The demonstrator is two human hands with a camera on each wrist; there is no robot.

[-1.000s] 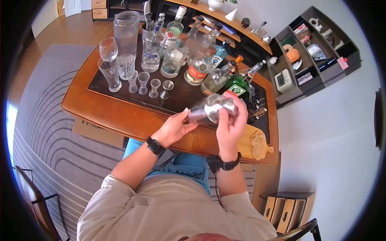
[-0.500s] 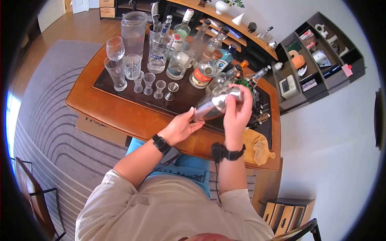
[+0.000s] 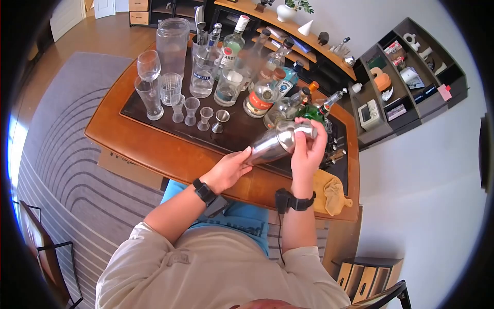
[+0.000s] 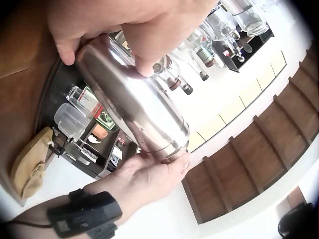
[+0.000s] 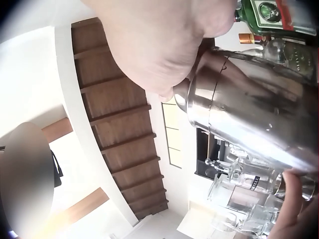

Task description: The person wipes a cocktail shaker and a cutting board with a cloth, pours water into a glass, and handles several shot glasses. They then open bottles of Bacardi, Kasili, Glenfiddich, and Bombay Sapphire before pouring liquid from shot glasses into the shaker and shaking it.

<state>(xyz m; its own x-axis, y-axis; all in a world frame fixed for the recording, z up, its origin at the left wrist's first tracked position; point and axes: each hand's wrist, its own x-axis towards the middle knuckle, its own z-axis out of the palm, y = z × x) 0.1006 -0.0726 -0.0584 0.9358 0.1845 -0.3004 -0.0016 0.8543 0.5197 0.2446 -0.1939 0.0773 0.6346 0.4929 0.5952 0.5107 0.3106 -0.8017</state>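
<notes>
A steel cocktail shaker [image 3: 269,147] lies tilted between both hands over the table's front edge, its capped end up to the right. My left hand [image 3: 226,171] holds the wide base end, with thumb and fingers on opposite sides in the left wrist view. Around the cap end, my right hand [image 3: 307,157] has its fingers curled. In the right wrist view the right hand [image 5: 154,45] covers most of the cap, and the shaker's seam shows beside it. Just behind the right hand stands a green bottle [image 3: 311,112] with a pourer.
Several liquor bottles [image 3: 262,100] crowd the table's back. To the left are a tall glass jar [image 3: 172,51], drinking glasses [image 3: 149,100], small hourglass glasses [image 3: 191,112] and a metal jigger [image 3: 221,121]. A wooden board [image 3: 321,188] with a tan cloth [image 3: 336,193] lies at right.
Both hands still hold the shaker, which was blurred earlier and now looks steady. It moved up, then slightly back down toward the body. The head view has shifted a little.
</notes>
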